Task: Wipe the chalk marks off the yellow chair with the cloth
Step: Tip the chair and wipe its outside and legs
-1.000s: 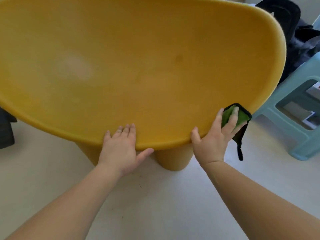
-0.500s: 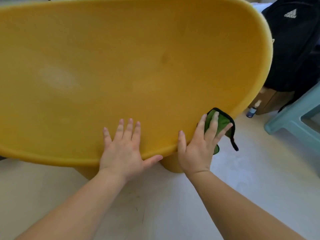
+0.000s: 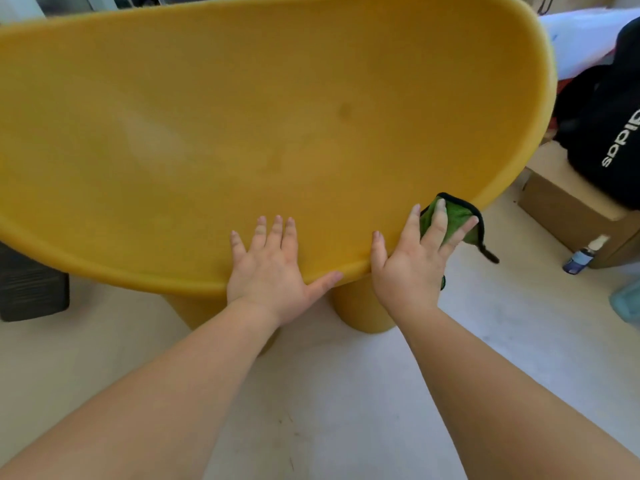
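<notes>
Yellow chair (image 3: 311,116): likely rigid, slick; brace at rim. Left hand (image 3: 266,271) flat there, 6 o'clock. Right hand (image 3: 408,268), grip wide, presses limp green cloth (image 3: 455,210), 4 o'clock.

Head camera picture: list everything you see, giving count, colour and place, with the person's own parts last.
yellow chair: one, yellow, fills the upper picture
pale smudge: one, whitish, left on the chair
cloth: one, green with black edging, chair's lower right rim
bag: one, black, white lettering, far right
cardboard box: one, brown, below the bag
spray bottle: one, blue, floor beside the box
left hand: one, flat on the chair's lower rim
right hand: one, straight fingers pressing the cloth to the rim
</notes>
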